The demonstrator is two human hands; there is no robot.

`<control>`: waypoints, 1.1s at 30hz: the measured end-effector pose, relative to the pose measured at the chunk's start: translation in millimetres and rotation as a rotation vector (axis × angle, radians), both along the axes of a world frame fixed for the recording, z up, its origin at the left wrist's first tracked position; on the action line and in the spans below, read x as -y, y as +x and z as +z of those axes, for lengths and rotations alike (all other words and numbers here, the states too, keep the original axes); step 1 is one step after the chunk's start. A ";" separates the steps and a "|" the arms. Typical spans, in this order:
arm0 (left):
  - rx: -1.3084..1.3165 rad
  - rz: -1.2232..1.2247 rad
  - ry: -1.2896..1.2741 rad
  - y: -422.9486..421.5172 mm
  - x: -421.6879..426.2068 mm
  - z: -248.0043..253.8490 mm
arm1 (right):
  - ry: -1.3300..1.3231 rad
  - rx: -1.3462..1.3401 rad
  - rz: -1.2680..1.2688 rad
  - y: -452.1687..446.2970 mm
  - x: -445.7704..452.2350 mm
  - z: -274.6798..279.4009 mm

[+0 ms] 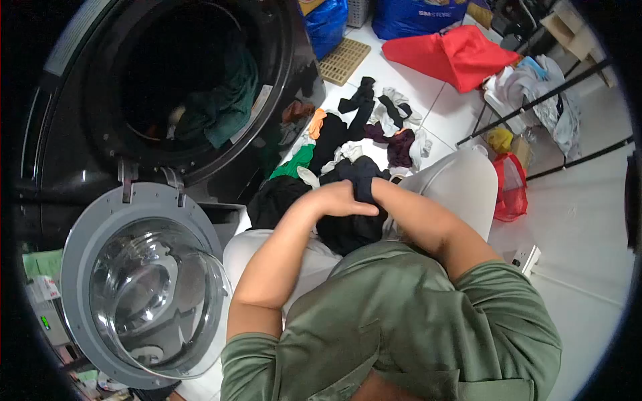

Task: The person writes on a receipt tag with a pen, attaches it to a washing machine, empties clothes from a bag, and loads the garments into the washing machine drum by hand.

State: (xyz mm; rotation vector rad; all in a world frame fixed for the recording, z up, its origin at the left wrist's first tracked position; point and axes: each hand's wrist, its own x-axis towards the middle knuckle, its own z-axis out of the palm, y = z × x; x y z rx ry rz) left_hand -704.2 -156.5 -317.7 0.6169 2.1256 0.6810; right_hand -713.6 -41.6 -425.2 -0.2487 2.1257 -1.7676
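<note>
A dark garment (352,230) lies bunched in my lap, between my knees. My left hand (341,198) closes on its cloth, thumb pointing right and the other fingers mostly hidden. My right forearm (421,210) reaches in from the right and goes into the dark cloth (364,177) at the wrist. The cloth covers my right hand, so its fingers cannot be seen. Right by my left forearm is another black garment (277,200). Beyond my hands, several loose clothes lie on the floor, among them a green piece (294,162) and a maroon piece (400,148).
At the left stands a front-loading washer (284,47), its round glass door (144,194) swung open beside my left arm. Dark green cloth (224,100) hangs in its drum. A red cloth bag (455,57), a metal rack (568,83) and a red mesh bag (511,187) are to the right.
</note>
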 end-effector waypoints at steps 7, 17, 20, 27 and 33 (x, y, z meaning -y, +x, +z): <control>0.218 0.506 0.788 24.3 -52.6 -17.0 | 0.349 -0.081 0.110 -37.9 -24.4 -4.0; -0.267 0.028 -0.234 -48.1 44.7 20.3 | 0.978 -0.211 0.464 -59.9 -35.3 10.1; -0.318 0.241 -0.042 -62.2 50.5 -1.5 | 0.278 -0.292 0.103 -59.2 -14.7 -18.2; -0.373 0.613 0.165 -53.8 39.7 -8.0 | -0.966 0.446 0.280 -58.1 -7.4 -35.5; -0.567 0.710 -0.002 -62.0 43.9 -3.0 | -0.166 -0.136 0.332 -31.4 -21.3 108.4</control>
